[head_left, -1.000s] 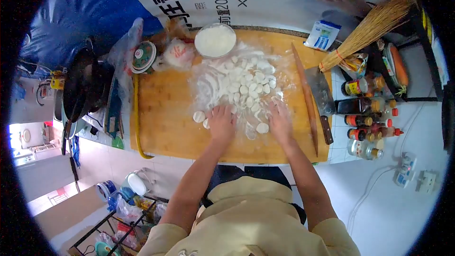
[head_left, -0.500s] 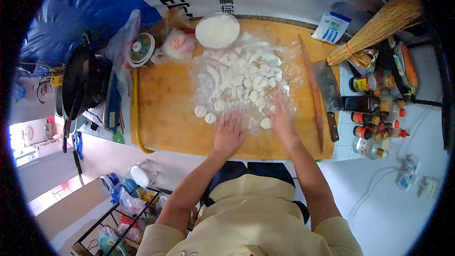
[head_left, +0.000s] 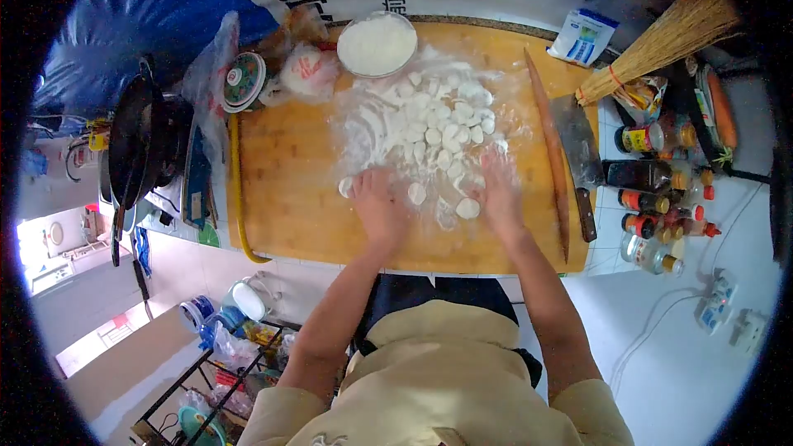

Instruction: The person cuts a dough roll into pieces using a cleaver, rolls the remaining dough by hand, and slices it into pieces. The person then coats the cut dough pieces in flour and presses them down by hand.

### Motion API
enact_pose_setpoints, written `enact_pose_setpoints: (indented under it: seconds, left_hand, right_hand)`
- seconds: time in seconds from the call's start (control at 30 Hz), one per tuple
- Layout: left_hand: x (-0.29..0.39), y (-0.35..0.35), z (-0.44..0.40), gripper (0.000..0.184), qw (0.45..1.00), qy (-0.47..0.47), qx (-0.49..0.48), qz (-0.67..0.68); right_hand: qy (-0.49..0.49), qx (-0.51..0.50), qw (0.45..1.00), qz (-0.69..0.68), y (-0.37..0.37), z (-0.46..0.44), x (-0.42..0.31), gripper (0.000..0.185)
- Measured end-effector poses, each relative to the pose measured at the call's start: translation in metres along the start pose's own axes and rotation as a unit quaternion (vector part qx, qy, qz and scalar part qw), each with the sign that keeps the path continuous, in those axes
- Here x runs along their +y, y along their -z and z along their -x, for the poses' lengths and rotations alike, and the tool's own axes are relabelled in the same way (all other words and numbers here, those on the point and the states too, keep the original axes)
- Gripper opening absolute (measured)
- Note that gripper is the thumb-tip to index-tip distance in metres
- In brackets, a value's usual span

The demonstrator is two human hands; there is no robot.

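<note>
Small white dough pieces [head_left: 434,136], dusted with flour, lie in a loose cluster on the wooden board [head_left: 289,149]. My left hand [head_left: 382,208] rests palm down at the cluster's near left, fingers stretched forward and slightly bent, covering part of the board. A flattened dough piece [head_left: 345,187] shows at its fingertips' left, and another round piece [head_left: 416,193] lies just to its right. On the cluster's right side my right hand [head_left: 500,198] lies flat with floury fingertips. One dough piece [head_left: 467,209] sits beside its thumb side.
A bowl of flour [head_left: 377,45] stands at the board's back edge. On the right lie a long tapered rolling pin [head_left: 548,149] and a cleaver [head_left: 578,144], near several seasoning bottles [head_left: 648,198]. A lidded jar [head_left: 244,83] and a wok [head_left: 136,144] are at left.
My left hand has moved left, over dough pieces that showed beside it before; a round piece now shows on its right. My right hand has shifted only slightly.
</note>
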State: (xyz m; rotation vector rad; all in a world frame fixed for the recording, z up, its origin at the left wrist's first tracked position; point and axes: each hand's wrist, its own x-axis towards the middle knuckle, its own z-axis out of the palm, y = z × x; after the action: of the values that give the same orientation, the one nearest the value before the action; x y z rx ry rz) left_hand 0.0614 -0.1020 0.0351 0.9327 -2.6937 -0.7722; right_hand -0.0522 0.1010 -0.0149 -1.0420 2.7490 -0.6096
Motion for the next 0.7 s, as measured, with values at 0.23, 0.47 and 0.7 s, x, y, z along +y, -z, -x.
enact_pose_setpoints:
  seconds: [0.23, 0.47, 0.7]
  left_hand:
    - [-0.015, -0.019, -0.026, 0.023, 0.994, -0.091, 0.051, -0.01]
    - [-0.022, -0.032, -0.038, 0.011, 0.996, -0.069, 0.056, 0.022]
    - [-0.026, -0.011, -0.035, 0.004, 0.983, -0.027, 0.042, 0.174]
  right_hand:
    - [-0.027, -0.011, 0.999, -0.024, 0.004, -0.003, -0.006, 0.071]
    - [-0.04, 0.004, 0.998, -0.048, 0.01, -0.005, -0.012, 0.064]
    - [-0.001, 0.046, 0.997, -0.064, -0.001, 0.001, -0.002, 0.061]
